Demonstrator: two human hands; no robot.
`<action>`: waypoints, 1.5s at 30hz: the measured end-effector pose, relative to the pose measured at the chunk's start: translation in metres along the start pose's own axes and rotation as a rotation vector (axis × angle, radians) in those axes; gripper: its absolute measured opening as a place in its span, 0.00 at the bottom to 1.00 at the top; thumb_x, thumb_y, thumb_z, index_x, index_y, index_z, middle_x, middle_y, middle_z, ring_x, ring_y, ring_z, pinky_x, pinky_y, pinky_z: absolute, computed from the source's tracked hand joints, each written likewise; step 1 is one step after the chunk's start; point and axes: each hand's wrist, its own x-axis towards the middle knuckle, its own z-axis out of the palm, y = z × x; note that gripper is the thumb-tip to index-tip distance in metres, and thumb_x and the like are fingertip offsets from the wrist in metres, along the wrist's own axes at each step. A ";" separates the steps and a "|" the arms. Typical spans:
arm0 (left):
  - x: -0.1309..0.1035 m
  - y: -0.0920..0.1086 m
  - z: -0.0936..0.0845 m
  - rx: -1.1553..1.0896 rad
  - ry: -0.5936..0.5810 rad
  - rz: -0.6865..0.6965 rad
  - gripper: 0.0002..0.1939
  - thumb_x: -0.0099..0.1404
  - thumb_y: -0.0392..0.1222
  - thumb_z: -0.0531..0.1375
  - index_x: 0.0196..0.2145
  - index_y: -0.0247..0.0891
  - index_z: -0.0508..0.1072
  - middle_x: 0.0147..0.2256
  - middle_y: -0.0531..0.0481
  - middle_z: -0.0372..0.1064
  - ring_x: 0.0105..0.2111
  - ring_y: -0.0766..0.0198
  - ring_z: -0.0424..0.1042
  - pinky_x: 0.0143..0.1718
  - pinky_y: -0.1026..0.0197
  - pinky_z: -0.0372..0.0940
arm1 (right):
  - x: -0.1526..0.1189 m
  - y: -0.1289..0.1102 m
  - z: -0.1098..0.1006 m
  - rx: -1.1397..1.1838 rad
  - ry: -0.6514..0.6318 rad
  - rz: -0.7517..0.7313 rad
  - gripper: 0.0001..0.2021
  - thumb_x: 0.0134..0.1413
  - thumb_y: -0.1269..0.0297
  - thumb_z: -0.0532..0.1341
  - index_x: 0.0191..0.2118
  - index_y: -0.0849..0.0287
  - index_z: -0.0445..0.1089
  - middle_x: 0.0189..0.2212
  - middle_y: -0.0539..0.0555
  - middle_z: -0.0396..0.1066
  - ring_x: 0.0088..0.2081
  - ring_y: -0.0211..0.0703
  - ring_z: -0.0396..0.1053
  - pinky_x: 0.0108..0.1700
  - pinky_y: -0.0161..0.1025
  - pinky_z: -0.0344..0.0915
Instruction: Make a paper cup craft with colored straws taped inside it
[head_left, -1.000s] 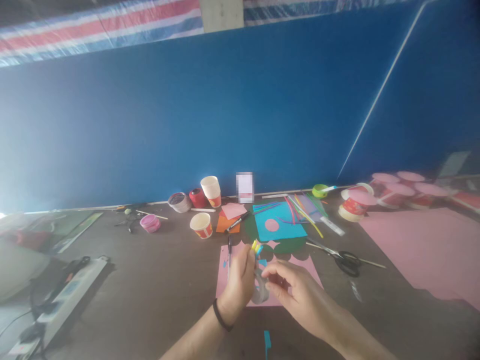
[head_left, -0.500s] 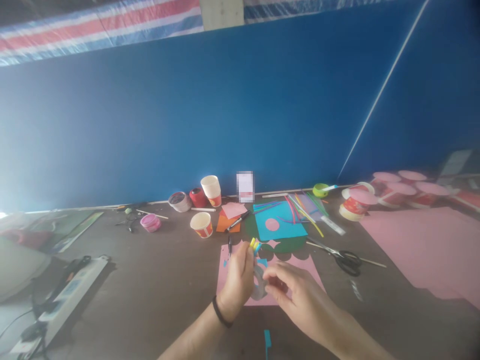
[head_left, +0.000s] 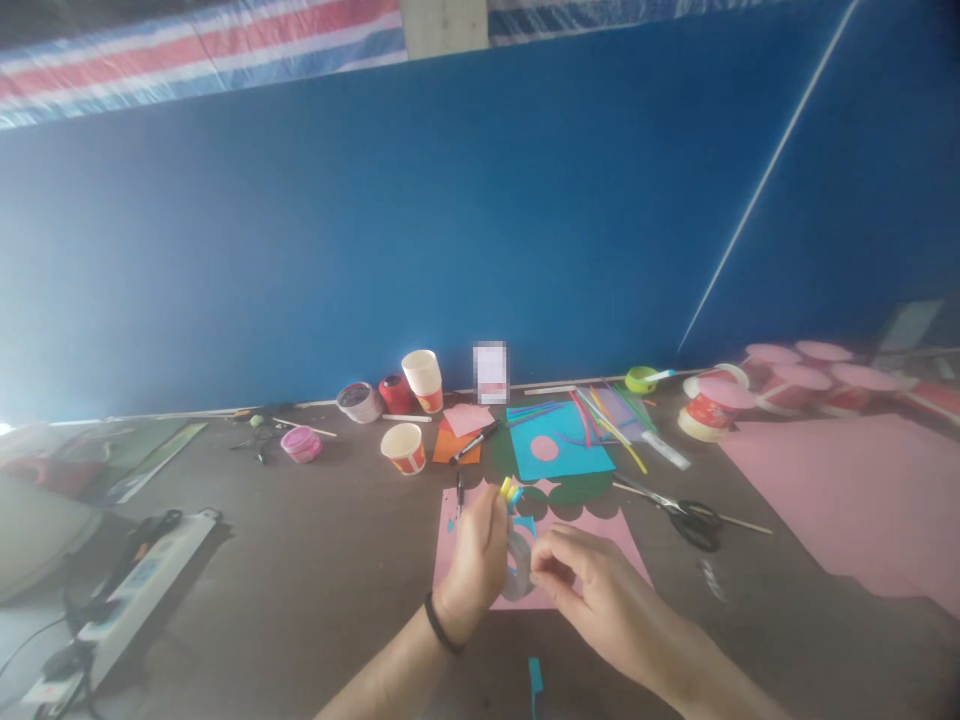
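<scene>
1. In the head view, the left hand (head_left: 478, 560) holds a small yellow-and-blue piece (head_left: 509, 489) upright; its grip is closed, thumb and forefinger pinching the piece near their tips.
2. The tape roll (head_left: 516, 590) stands on edge between the hands, against the left hand's palm side, above the pink sheet (head_left: 611, 545).
3. The right hand (head_left: 592, 585) has its thumb and forefinger pressed together at the roll's right edge. Whether that grip pinches a tape end is too small to tell.
4. The pink sheet, its far edge cut in curves, lies on the tabletop (head_left: 300, 600) under the hands. A pen (head_left: 460, 495) lies at its left side, and a blue scrap (head_left: 535, 676) lies nearer the person.
5. Just beyond is a blue sheet (head_left: 574, 462) bearing a pink disc (head_left: 545, 448), with coloured strips (head_left: 616, 435) across its right part. Left of it, a second pen (head_left: 476, 443) lies across orange paper (head_left: 450, 448).
6. Farther left stand a paper cup (head_left: 405, 456) and stacked cups (head_left: 423, 378), with a pink tub (head_left: 301, 445) beyond them.
7. To the right lie open scissors (head_left: 695, 524), crossing a thin stick (head_left: 746, 526), near a large pink sheet (head_left: 832, 500).
</scene>
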 end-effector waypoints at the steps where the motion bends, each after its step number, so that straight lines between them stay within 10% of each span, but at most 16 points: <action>1: 0.001 0.002 0.001 -0.008 0.000 -0.004 0.17 0.65 0.53 0.49 0.29 0.38 0.66 0.22 0.54 0.60 0.23 0.66 0.60 0.25 0.64 0.57 | 0.000 0.000 0.000 0.017 0.001 0.014 0.07 0.56 0.73 0.52 0.31 0.54 0.61 0.28 0.45 0.66 0.30 0.36 0.64 0.32 0.32 0.59; 15: 0.002 0.030 -0.010 0.019 -0.118 0.043 0.14 0.65 0.48 0.50 0.25 0.39 0.64 0.18 0.56 0.55 0.19 0.68 0.55 0.21 0.65 0.52 | 0.002 0.001 -0.005 0.185 -0.033 0.086 0.05 0.58 0.68 0.53 0.38 0.53 0.64 0.33 0.46 0.70 0.32 0.35 0.68 0.34 0.30 0.62; 34: -0.003 0.035 -0.007 0.064 -0.306 0.010 0.14 0.68 0.45 0.45 0.26 0.39 0.58 0.21 0.57 0.52 0.22 0.69 0.50 0.23 0.64 0.46 | 0.012 -0.008 -0.022 -0.603 -0.140 -0.345 0.05 0.51 0.75 0.52 0.29 0.58 0.61 0.24 0.49 0.67 0.26 0.39 0.64 0.27 0.36 0.51; 45: -0.002 0.032 -0.005 0.011 -0.346 -0.006 0.15 0.68 0.46 0.45 0.25 0.39 0.57 0.20 0.57 0.52 0.22 0.69 0.50 0.23 0.64 0.46 | 0.008 0.002 -0.016 -0.399 -0.138 -0.240 0.06 0.47 0.76 0.52 0.28 0.57 0.59 0.23 0.48 0.66 0.26 0.37 0.63 0.27 0.34 0.52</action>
